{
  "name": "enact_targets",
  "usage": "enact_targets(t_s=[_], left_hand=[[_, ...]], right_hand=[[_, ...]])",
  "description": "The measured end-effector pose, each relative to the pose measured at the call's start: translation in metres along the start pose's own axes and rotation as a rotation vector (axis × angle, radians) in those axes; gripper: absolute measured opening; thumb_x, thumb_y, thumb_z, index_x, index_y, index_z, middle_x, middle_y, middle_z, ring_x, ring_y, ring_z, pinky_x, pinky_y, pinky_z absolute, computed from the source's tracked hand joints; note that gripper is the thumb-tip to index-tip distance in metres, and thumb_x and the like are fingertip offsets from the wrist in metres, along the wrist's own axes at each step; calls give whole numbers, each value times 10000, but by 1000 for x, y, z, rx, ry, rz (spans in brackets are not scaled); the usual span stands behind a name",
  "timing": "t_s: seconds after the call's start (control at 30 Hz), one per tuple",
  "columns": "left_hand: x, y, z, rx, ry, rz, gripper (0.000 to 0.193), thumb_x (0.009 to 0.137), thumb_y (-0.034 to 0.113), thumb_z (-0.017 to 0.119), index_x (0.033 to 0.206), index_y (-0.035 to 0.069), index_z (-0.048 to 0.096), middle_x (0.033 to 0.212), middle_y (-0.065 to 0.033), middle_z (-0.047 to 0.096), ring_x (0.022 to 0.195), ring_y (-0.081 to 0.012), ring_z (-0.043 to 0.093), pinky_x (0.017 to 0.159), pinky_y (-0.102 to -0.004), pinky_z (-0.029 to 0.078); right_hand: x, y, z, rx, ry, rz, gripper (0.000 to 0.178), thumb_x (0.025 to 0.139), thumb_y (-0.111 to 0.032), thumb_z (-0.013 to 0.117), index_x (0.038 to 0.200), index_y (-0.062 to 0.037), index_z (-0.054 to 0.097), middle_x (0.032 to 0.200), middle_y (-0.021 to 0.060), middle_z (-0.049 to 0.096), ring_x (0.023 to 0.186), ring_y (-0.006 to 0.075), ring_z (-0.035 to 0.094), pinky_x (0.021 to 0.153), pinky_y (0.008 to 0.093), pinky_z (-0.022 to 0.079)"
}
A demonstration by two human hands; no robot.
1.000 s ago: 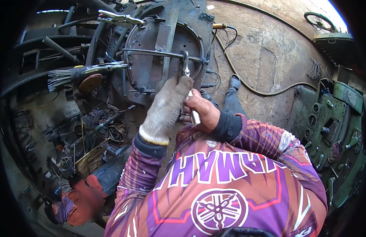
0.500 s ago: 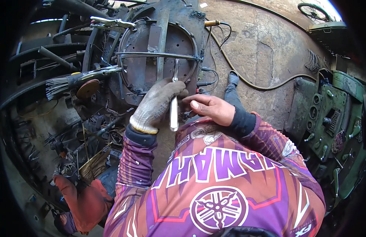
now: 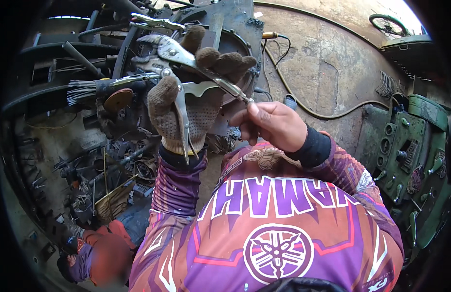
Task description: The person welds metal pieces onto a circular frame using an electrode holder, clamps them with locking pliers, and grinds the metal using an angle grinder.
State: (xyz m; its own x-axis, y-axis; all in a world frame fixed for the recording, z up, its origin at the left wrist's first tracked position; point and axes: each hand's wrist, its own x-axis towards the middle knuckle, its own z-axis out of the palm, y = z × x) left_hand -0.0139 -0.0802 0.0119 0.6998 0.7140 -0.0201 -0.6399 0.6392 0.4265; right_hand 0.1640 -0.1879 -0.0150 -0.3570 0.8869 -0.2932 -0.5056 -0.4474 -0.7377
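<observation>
A pair of silver locking pliers (image 3: 173, 52) lies across my left hand (image 3: 181, 117), its jaws spread and pointing to the far left. A worn, dotted knit glove covers that hand; its palm faces up, with one handle by the thumb and the other against the fingers. My bare right hand (image 3: 281, 125) pinches the end of the upper handle, at its adjusting screw, between thumb and fingers. Beneath the pliers, a round metal frame (image 3: 239, 41) rests on a dark steel work surface, partly hidden by my left hand.
Two more locking pliers, one at the back (image 3: 159, 22) and one at the left (image 3: 135, 79), sit by the frame. Near them are a wire bundle (image 3: 82, 91) and a brown disc (image 3: 118, 100). A cable (image 3: 313, 113) crosses the floor. A green machine (image 3: 405, 151) stands right; a person (image 3: 106, 253) is lower left.
The pliers have turned from upright and narrow to lying spread open across my left palm. My left hand has rolled palm up, and my right hand has closed on the handle's end.
</observation>
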Motion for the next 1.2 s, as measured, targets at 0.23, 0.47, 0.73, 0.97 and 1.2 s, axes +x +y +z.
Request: enact_targets(t_s=[0.23, 0.47, 0.73, 0.97, 1.2], left_hand=[[-3, -12, 6, -55, -31, 13, 718, 941, 296, 571, 1517, -9, 269, 1269, -181, 641, 1216, -381, 573, 1032, -523, 443], [-1, -12, 6, -58, -7, 85, 720, 953, 305, 546, 1533, 7, 243, 1305, -188, 622, 1283, -408, 526, 1096, -580, 392], [-1, -4, 12, -13, -77, 100, 727, 946, 283, 546, 1536, 3, 228, 1345, -228, 562, 1313, -407, 500, 1143, -631, 318], [0, -11, 9, -122, -203, 139, 739, 956, 296, 543, 1558, 43, 196, 1378, -218, 549, 1313, -441, 486, 1122, -595, 366], [-3, -11, 13, -78, -134, 191, 706, 945, 259, 540, 1551, 58, 241, 1319, -194, 599, 1274, -419, 534, 1104, -583, 394]], right_hand=[[-4, 2, 3, 464, 57, 83, 587, 1042, -509, 433, 1023, 40, 639, 743, 41, 592, 647, 133, 550, 639, 282, 470], [-5, -2, 1, -237, 291, -209, 471, 1054, -425, 465, 1060, 27, 598, 843, 57, 611, 734, 133, 555, 698, 279, 459], [-2, -5, -9, 495, -65, -3, 323, 1007, -352, 586, 986, -30, 592, 903, 93, 635, 765, 186, 599, 648, 358, 475], [-3, -20, -8, -899, 209, -485, 371, 970, -380, 624, 1020, -13, 647, 860, 111, 658, 758, 243, 644, 710, 365, 495], [-6, -4, -6, 144, -18, -57, 334, 1022, -327, 570, 1018, -6, 662, 764, 40, 633, 717, 113, 598, 662, 277, 476]])
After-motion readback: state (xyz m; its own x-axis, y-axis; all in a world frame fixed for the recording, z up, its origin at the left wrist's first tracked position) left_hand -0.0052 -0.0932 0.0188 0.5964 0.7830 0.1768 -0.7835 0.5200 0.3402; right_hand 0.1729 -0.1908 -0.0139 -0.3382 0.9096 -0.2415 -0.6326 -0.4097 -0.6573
